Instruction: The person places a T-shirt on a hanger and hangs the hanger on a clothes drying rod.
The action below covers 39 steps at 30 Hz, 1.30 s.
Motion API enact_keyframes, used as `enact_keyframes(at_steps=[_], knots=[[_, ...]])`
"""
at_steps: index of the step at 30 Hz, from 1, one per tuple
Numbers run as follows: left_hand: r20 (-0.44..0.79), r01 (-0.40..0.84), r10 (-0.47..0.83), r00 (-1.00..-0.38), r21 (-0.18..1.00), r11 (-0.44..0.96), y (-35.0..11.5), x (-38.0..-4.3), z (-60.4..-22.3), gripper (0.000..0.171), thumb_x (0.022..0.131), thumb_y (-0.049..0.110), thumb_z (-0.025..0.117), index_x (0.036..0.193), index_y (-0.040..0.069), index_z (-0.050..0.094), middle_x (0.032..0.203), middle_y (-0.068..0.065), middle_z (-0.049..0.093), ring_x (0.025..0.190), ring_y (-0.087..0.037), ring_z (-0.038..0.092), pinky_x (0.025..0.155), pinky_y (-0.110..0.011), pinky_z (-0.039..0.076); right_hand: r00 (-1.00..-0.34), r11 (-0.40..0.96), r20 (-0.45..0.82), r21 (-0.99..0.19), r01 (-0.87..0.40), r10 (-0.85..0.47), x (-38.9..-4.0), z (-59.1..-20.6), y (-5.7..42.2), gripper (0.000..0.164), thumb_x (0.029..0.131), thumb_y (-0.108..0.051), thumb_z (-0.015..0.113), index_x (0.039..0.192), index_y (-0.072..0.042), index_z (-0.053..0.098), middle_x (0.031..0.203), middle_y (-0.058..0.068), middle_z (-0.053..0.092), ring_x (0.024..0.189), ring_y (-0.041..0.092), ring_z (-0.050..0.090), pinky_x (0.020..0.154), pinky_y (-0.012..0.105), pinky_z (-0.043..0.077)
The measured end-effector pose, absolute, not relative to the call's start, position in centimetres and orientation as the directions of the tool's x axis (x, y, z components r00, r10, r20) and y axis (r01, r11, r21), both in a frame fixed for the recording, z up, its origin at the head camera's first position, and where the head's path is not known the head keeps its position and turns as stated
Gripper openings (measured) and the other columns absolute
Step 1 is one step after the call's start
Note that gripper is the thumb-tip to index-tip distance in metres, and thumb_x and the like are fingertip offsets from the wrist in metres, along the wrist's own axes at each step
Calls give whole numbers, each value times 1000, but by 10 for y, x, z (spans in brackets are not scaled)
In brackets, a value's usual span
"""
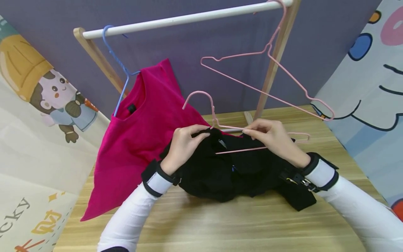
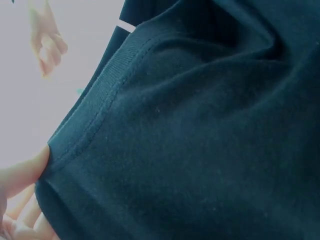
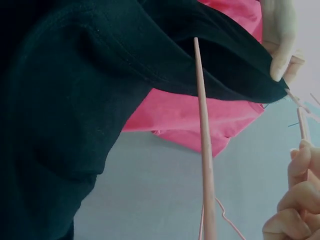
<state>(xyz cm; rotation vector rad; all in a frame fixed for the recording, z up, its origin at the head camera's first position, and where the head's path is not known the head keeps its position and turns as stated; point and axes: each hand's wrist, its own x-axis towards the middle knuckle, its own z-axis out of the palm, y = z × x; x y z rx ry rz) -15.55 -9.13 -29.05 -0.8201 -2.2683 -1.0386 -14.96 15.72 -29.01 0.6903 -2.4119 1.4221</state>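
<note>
A black shirt [image 1: 220, 175] lies bunched on the table, with part of its neckline lifted. My left hand [image 1: 185, 147] pinches the edge of that neckline between thumb and fingers, as the left wrist view shows at the collar band [image 2: 100, 107]. A pink hanger [image 1: 237, 151] has its left part inside the neck opening, hidden by the cloth, and its hook stands up beside my left fingertips. My right hand [image 1: 275, 138] grips the hanger's upper arm, right of the hook. In the right wrist view the hanger's lower bar [image 3: 204, 125] runs into the black cloth.
A white rail [image 1: 189, 18] on wooden posts crosses the back. On its left, a blue hanger [image 1: 117, 57] carries a magenta shirt [image 1: 151, 101] that drapes onto the table [image 1: 201, 227]. Another pink hanger [image 1: 239, 81] hangs at the rail's right end, above my right hand.
</note>
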Motion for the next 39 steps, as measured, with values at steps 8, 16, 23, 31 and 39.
enact_keyframes(at_steps=[8, 16, 23, 31, 39], knots=[[648, 671, 262, -715, 531, 517, -87, -156, -287, 17, 72, 7, 72, 87, 0, 70, 82, -9, 68, 75, -15, 64, 69, -23, 49, -854, 393, 430, -760, -517, -293, -159, -297, 149, 3, 79, -6, 65, 81, -5, 67, 60, 4, 54, 45, 7, 32, 40, 25, 23], [564, 640, 313, -764, 603, 477, -92, -154, -291, 17, 74, 7, 71, 90, 0, 69, 85, -9, 68, 79, -14, 63, 72, -21, 48, -816, 422, 473, -700, -577, -332, -155, -295, 150, 8, 78, -5, 66, 86, -5, 68, 72, 3, 61, 60, 4, 51, 52, 13, 40], [554, 649, 346, -758, 582, 490, -100, -152, -292, 18, 75, 6, 69, 91, -2, 67, 86, -10, 67, 81, -16, 62, 75, -24, 48, -559, 431, 750, -400, -809, -353, -144, -287, 148, 21, 70, 5, 70, 90, -1, 67, 90, 8, 61, 86, 18, 52, 78, 17, 38], [498, 633, 393, -774, 573, 521, -107, -151, -288, 17, 76, 7, 68, 91, -1, 65, 87, -9, 67, 81, -16, 61, 76, -27, 47, -456, 316, 629, -329, -890, -630, -118, -317, 139, 17, 87, -22, 57, 96, -9, 63, 95, 0, 60, 90, 13, 54, 81, 20, 42], [395, 585, 435, -809, 612, 533, -112, -150, -283, 20, 77, 7, 68, 94, -1, 63, 87, -10, 66, 80, -18, 62, 78, -30, 48, -525, 456, 360, -261, -851, -772, -113, -355, 133, 31, 80, -18, 66, 107, -5, 58, 101, 2, 60, 90, 14, 57, 77, 32, 48]])
